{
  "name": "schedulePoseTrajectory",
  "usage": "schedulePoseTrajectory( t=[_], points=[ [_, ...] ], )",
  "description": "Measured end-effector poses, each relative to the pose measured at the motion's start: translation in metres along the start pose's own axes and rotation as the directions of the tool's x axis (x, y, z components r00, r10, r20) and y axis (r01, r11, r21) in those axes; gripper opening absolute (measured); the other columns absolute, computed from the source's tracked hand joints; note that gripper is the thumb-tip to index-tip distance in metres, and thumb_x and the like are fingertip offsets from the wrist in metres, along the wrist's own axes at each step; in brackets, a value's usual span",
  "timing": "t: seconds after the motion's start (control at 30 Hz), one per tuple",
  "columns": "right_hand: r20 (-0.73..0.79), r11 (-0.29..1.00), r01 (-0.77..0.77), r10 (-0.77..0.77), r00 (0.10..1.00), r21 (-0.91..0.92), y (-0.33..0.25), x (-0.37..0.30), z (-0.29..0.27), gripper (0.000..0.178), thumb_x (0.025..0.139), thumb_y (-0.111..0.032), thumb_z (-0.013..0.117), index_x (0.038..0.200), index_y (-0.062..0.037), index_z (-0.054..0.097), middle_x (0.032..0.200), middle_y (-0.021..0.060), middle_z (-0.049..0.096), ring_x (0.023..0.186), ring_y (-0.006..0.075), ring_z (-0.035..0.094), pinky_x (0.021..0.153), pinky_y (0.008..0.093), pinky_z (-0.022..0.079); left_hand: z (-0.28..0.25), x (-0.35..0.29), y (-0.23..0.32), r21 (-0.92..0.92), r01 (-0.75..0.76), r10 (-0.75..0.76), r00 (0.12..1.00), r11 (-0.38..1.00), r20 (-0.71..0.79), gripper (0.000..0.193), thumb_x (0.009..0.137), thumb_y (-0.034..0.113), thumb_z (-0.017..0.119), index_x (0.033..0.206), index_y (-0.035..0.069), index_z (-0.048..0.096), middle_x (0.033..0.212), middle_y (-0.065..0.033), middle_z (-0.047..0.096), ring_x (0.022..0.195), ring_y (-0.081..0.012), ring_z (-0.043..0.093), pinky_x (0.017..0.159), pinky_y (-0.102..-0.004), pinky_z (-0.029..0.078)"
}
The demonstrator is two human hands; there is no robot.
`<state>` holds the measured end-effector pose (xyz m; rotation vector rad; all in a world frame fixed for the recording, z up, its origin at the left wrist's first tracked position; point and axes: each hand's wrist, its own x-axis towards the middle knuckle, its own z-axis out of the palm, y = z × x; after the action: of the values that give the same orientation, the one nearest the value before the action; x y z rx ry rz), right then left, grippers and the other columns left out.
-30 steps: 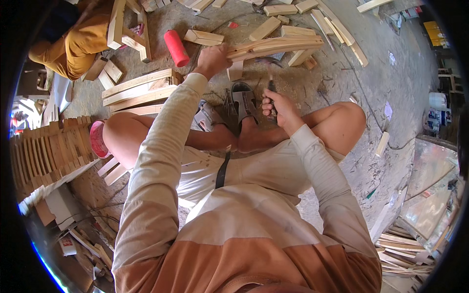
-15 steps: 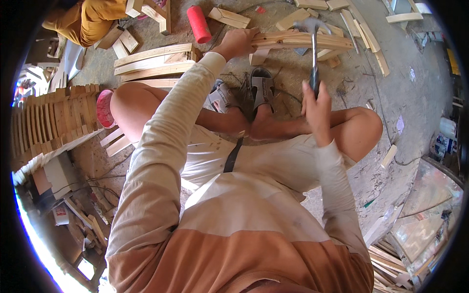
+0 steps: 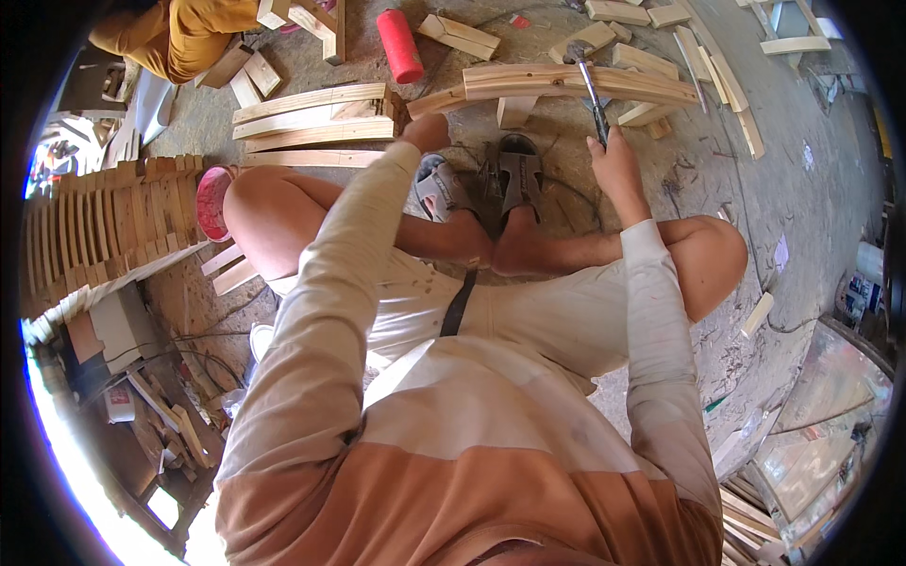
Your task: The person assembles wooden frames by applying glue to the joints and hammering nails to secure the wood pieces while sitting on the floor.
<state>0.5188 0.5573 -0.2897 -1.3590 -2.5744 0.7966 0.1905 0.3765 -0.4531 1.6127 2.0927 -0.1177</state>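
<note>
The right hand [image 3: 618, 162] is closed around the handle of a hammer [image 3: 591, 85], fingers wrapped tight about its lower end, and the shaft runs up and away from the fist so that the metal head sits at the near edge of a long wooden slat assembly [image 3: 566, 83] lying on the ground in front of the person. The left hand [image 3: 427, 132] reaches forward on a straight arm in a pale sleeve and presses on the left end of that same assembly; whether its fingers curl around the wood or only rest on it cannot be told, since the wrist hides them. Between the two arms the person's feet, in grey sandals [image 3: 500, 179], meet sole to sole just short of the slats. To the left of the assembly lies a stack of planks [image 3: 311, 118], and beyond it a red cylinder [image 3: 399, 44] stands on the concrete floor [image 3: 755, 217]. Loose wood offcuts [image 3: 651, 13] lie scattered past the slats. At the upper left another person in mustard-coloured clothing [image 3: 179, 28] sits among more wood pieces.
</note>
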Motion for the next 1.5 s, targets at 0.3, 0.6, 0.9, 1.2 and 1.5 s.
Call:
schedulePoseTrajectory(
  t=[0.3, 0.6, 0.9, 1.2, 1.5],
  points=[
    [0.045, 0.999, -0.054, 0.054, 0.998, -0.008, -0.001, -0.007, -0.010, 0.035, 0.098, -0.027, 0.058, 0.111, 0.0057, 0.051, 0.097, 0.0332, 0.066, 0.098, 0.0521, 0.062, 0.082, 0.0560, 0.049, 0.001, -0.012, 0.077, -0.015, 0.081, -0.082, 0.994, 0.997, -0.066, 0.028, 0.081, 0.022, 0.067, 0.099, 0.003, 0.073, 0.102, -0.0232, 0.071, 0.099, -0.0385, 0.070, 0.085, -0.0486, 0.057],
    [0.072, 0.997, -0.072, 0.072, 0.995, -0.009, -0.001, -0.002, -0.005, 0.037, 0.098, -0.028, 0.058, 0.113, 0.0052, 0.050, 0.104, 0.0339, 0.065, 0.101, 0.0523, 0.061, 0.085, 0.0559, 0.049, 0.047, -0.005, 0.096, -0.224, 0.171, -0.176, 0.984, 0.959, -0.004, 0.039, 0.079, 0.037, 0.071, 0.099, 0.004, 0.075, 0.101, -0.0218, 0.072, 0.097, -0.0399, 0.070, 0.085, -0.0506, 0.055],
    [0.067, 0.998, -0.054, 0.052, 0.996, 0.026, -0.017, -0.006, -0.010, 0.037, 0.097, -0.027, 0.060, 0.110, 0.0062, 0.050, 0.102, 0.0353, 0.065, 0.101, 0.0526, 0.061, 0.086, 0.0557, 0.049, 0.087, 0.021, 0.066, -0.197, 0.128, -0.133, 0.991, 0.972, -0.010, 0.037, 0.077, 0.030, 0.072, 0.098, -0.001, 0.073, 0.101, -0.0258, 0.071, 0.098, -0.0407, 0.069, 0.085, -0.0477, 0.056],
    [-0.014, 1.000, 0.013, -0.013, 1.000, 0.024, 0.003, -0.002, 0.003, 0.035, 0.092, -0.025, 0.068, 0.100, 0.0063, 0.055, 0.087, 0.0324, 0.066, 0.088, 0.0519, 0.063, 0.076, 0.0562, 0.050, 0.003, -0.021, 0.089, -0.758, 0.268, -0.059, 0.955, 0.595, 0.291, 0.031, 0.080, 0.008, 0.068, 0.109, -0.003, 0.065, 0.078, -0.0155, 0.071, 0.067, -0.0278, 0.073, 0.058, -0.0375, 0.062],
    [-0.062, 0.999, 0.029, -0.027, 0.998, 0.034, 0.015, 0.001, 0.011, 0.034, 0.090, -0.025, 0.070, 0.098, 0.0043, 0.056, 0.080, 0.0298, 0.066, 0.081, 0.0493, 0.065, 0.072, 0.0543, 0.050, -0.174, -0.059, 0.129, -0.987, -0.150, 0.197, 0.971, 0.062, -0.135, 0.020, 0.093, 0.003, 0.065, 0.111, -0.004, 0.061, 0.090, -0.0130, 0.072, 0.080, -0.0216, 0.073, 0.070, -0.0330, 0.060]
  ],
)
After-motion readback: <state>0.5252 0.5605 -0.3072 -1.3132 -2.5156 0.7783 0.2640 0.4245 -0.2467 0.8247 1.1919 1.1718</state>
